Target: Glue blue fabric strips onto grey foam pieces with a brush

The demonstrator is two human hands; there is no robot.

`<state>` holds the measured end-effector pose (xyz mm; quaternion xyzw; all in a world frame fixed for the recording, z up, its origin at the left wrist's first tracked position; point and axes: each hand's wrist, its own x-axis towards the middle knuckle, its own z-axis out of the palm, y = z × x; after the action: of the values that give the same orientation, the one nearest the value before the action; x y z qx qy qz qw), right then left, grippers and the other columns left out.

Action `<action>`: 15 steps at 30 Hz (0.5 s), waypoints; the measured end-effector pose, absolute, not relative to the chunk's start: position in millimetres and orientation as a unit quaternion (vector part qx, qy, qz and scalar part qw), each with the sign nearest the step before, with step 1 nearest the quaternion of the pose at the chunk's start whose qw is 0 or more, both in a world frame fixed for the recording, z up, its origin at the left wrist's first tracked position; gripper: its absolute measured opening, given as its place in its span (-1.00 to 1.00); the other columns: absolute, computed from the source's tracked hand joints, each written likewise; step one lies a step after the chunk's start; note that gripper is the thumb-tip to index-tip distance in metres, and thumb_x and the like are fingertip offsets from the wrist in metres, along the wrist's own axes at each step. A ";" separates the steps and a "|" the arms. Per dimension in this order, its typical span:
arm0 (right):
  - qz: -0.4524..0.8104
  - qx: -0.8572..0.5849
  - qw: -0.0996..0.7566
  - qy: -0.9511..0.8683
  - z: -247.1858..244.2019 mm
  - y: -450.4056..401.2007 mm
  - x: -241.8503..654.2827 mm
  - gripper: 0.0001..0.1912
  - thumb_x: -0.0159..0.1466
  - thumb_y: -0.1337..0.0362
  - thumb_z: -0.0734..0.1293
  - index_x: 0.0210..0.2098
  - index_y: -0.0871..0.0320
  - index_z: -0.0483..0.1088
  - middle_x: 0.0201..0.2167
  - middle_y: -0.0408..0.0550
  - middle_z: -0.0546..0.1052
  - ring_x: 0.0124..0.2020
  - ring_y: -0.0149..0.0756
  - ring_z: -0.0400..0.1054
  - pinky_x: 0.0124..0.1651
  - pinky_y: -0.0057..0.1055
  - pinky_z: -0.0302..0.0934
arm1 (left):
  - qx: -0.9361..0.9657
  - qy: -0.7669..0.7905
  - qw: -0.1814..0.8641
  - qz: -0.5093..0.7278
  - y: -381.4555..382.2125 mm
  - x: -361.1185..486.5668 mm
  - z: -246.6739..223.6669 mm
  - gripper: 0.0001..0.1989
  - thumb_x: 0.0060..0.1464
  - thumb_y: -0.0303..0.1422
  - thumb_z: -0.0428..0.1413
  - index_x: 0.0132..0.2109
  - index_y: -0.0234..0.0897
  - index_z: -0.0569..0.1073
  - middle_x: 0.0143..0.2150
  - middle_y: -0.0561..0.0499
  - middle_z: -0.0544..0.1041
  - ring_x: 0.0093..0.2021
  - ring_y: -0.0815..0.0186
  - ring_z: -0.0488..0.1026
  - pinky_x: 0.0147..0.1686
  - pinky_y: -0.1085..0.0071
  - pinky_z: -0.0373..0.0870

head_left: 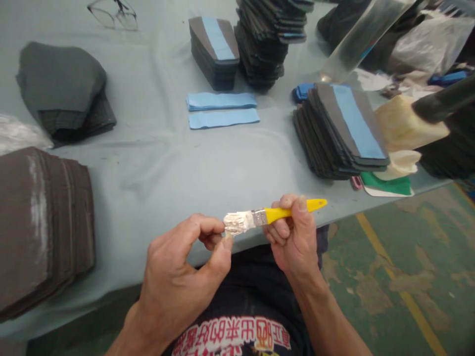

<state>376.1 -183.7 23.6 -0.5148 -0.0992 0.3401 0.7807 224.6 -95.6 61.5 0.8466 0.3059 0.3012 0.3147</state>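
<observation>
Nearest to us, a dark shirt (248, 284) is showing red and white printed characters. Our left hand (181, 272) is pinching the bristle tips of 1 brush (260, 217) between thumb and forefinger, while our right hand (295, 242) is gripping its yellow handle. We are holding the brush nearly level over the near edge of the table (148, 173), its bristles pointing left and looking caked with something whitish. To the left, a brown stack (37, 227) is standing close to the edge. To the right, a gray stack (336, 118) is leaning, bearing 1 blue band (358, 121), with a green piece (389, 184) lying just beside it. Farther off, light-blue strips (223, 110) are lying in 2 rows, and a dark pile (67, 84) is resting on the left. Beyond the strips, a short stack (213, 66) and a taller stack (265, 54) are standing side by side. At the far left, eyeglasses (114, 20) are lying on the table.
</observation>
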 end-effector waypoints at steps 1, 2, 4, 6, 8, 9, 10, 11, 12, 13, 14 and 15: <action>0.332 -0.516 0.782 -0.105 23.5 -184.3 376.1 -0.49 0.25 -0.23 0.55 -0.40 0.05 0.41 -0.74 -0.44 0.12 -0.72 -0.56 -0.24 -0.67 -0.61 -0.08 | 0.844 0.310 0.318 0.300 -96.2 224.5 61.1 -0.90 0.22 -0.44 0.11 -0.27 -0.17 0.48 -0.46 0.23 0.56 -0.50 0.51 0.50 -0.34 0.64 0.51; 0.323 -0.518 0.784 -0.113 23.3 -185.1 376.1 -0.50 0.26 -0.21 0.55 -0.40 0.05 0.42 -0.74 -0.43 0.13 -0.72 -0.56 -0.21 -0.66 -0.60 -0.06 | 0.840 0.317 0.324 0.298 -96.6 224.4 60.7 -0.90 0.22 -0.44 0.11 -0.28 -0.17 0.48 -0.46 0.23 0.56 -0.50 0.50 0.51 -0.35 0.64 0.51; 0.305 -0.526 0.782 -0.133 23.1 -187.4 376.2 -0.52 0.29 -0.20 0.54 -0.40 0.04 0.44 -0.73 -0.40 0.14 -0.71 -0.54 -0.13 -0.64 -0.60 -0.03 | 0.828 0.331 0.342 0.296 -96.9 223.8 59.8 -0.90 0.21 -0.43 0.12 -0.28 -0.16 0.50 -0.47 0.22 0.57 -0.50 0.49 0.52 -0.36 0.62 0.52; 0.291 -0.538 0.777 -0.153 24.0 -190.7 375.7 -0.54 0.31 -0.19 0.53 -0.40 0.03 0.45 -0.71 -0.38 0.15 -0.70 -0.52 -0.08 -0.63 -0.58 -0.03 | 0.817 0.341 0.360 0.295 -96.4 222.9 58.9 -0.89 0.20 -0.42 0.14 -0.30 -0.16 0.51 -0.48 0.22 0.58 -0.51 0.47 0.52 -0.38 0.59 0.52; 0.278 -0.549 0.771 -0.167 26.8 -194.4 374.6 -0.55 0.31 -0.19 0.53 -0.39 0.02 0.46 -0.69 -0.35 0.16 -0.69 -0.51 -0.03 -0.62 -0.56 -0.04 | 0.811 0.346 0.370 0.292 -95.9 221.9 58.4 -0.88 0.19 -0.42 0.14 -0.31 -0.15 0.52 -0.49 0.22 0.57 -0.52 0.45 0.51 -0.39 0.57 0.52; 0.272 -0.553 0.768 -0.172 28.9 -196.1 374.0 -0.55 0.30 -0.19 0.53 -0.40 0.02 0.46 -0.68 -0.34 0.17 -0.69 -0.50 -0.02 -0.62 -0.55 -0.05 | 0.811 0.346 0.371 0.291 -95.9 221.2 58.3 -0.88 0.19 -0.43 0.14 -0.32 -0.15 0.52 -0.49 0.22 0.57 -0.53 0.45 0.50 -0.39 0.57 0.51; 0.264 -0.557 0.767 -0.179 31.3 -197.6 373.3 -0.56 0.30 -0.18 0.54 -0.40 0.02 0.47 -0.67 -0.34 0.18 -0.69 -0.50 -0.01 -0.62 -0.54 -0.06 | 0.812 0.345 0.371 0.289 -96.3 220.6 58.5 -0.87 0.18 -0.44 0.13 -0.32 -0.16 0.52 -0.49 0.22 0.57 -0.53 0.45 0.50 -0.40 0.56 0.51; 0.254 -0.560 0.766 -0.186 33.9 -198.8 372.6 -0.56 0.29 -0.18 0.54 -0.40 0.01 0.48 -0.67 -0.33 0.19 -0.69 -0.50 -0.01 -0.62 -0.53 -0.07 | 0.815 0.343 0.368 0.287 -97.2 219.9 58.8 -0.87 0.18 -0.45 0.13 -0.32 -0.16 0.52 -0.49 0.21 0.57 -0.52 0.45 0.50 -0.40 0.56 0.50; 0.244 -0.563 0.765 -0.195 36.3 -199.9 371.7 -0.57 0.29 -0.17 0.55 -0.41 0.01 0.49 -0.66 -0.32 0.20 -0.69 -0.50 -0.01 -0.63 -0.52 -0.08 | 0.819 0.340 0.364 0.286 -98.5 219.4 59.2 -0.86 0.18 -0.46 0.12 -0.33 -0.17 0.51 -0.49 0.21 0.56 -0.52 0.46 0.49 -0.40 0.56 0.48; 0.234 -0.565 0.764 -0.206 38.4 -201.1 370.6 -0.58 0.29 -0.16 0.55 -0.41 0.01 0.50 -0.67 -0.31 0.22 -0.70 -0.50 -0.01 -0.63 -0.51 -0.09 | 0.825 0.336 0.357 0.281 -100.2 219.0 59.9 -0.85 0.18 -0.48 0.11 -0.33 -0.17 0.51 -0.50 0.21 0.55 -0.52 0.46 0.49 -0.40 0.56 0.47; 0.225 -0.567 0.762 -0.217 39.9 -202.6 369.1 -0.59 0.30 -0.15 0.55 -0.41 0.00 0.51 -0.68 -0.30 0.23 -0.70 -0.50 -0.01 -0.63 -0.49 -0.09 | 0.832 0.330 0.349 0.278 -102.3 218.8 60.5 -0.84 0.18 -0.49 0.10 -0.34 -0.18 0.50 -0.50 0.22 0.54 -0.53 0.47 0.48 -0.41 0.56 0.45; 0.216 -0.569 0.761 -0.226 40.9 -204.8 367.1 -0.60 0.30 -0.14 0.55 -0.41 0.00 0.53 -0.69 -0.30 0.24 -0.71 -0.49 0.00 -0.62 -0.47 -0.08 | 0.839 0.324 0.339 0.275 -104.4 218.7 61.1 -0.83 0.17 -0.50 0.09 -0.35 -0.19 0.49 -0.51 0.22 0.52 -0.54 0.48 0.46 -0.42 0.56 0.43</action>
<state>367.1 -204.8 40.9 -0.5689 -0.2258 0.2164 0.7607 218.7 -104.4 61.1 0.8392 0.3244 0.2754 0.3385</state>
